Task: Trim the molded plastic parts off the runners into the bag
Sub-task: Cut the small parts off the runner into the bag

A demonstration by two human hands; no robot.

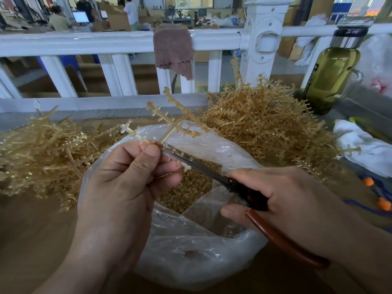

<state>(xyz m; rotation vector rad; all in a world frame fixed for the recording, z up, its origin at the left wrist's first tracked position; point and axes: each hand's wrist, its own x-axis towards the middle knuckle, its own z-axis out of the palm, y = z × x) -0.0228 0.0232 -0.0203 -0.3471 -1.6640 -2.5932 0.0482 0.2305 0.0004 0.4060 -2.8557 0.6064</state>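
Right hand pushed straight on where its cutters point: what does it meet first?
Probably the tan branched plastic runner pinched by the left hand, right at the tip of the brown-handled cutters the right hand holds; depth is unclear.

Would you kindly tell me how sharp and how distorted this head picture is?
Head view: the runner and scissors are sharp; the white railing bows from wide-angle distortion; the bag shows soft glare; the bottle at the right edge looks smeared.

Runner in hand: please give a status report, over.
Left hand pinches runner. Right hand grips scissors, blades at runner stem. Bag open beneath, trimmed parts inside. Nothing in the way.
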